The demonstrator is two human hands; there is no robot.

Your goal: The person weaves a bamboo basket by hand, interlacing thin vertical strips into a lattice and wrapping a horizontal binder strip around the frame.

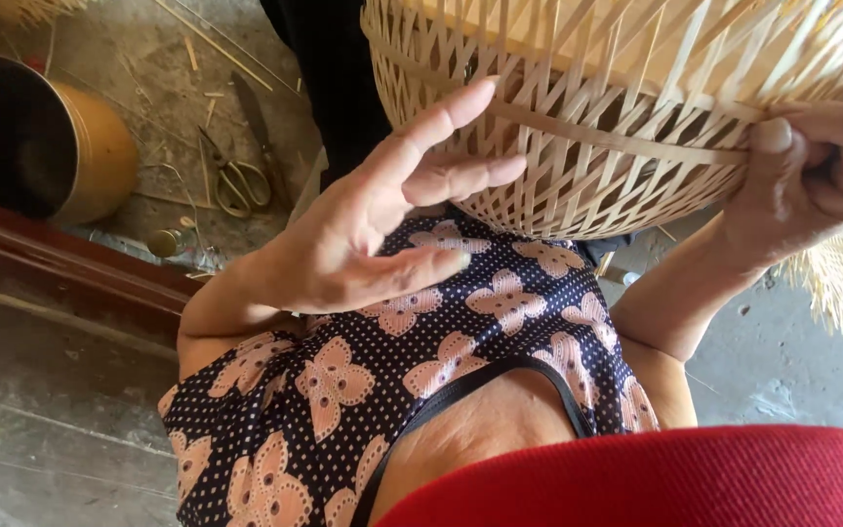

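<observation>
Right hand (pixel 817 166) grips the woven basket (pixel 617 117) at three o'clock, steadying it, while left hand (pixel 382 220), fingers spread, hovers empty at its nine o'clock side.

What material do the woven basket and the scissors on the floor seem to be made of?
The woven basket looks like split bamboo or a similar cane: pale, flat, matte strips crossed in an open lattice. The right hand grips its rim; the left hand is open beside it. The scissors look like metal, dull and yellowish, perhaps brass-coloured.
</observation>
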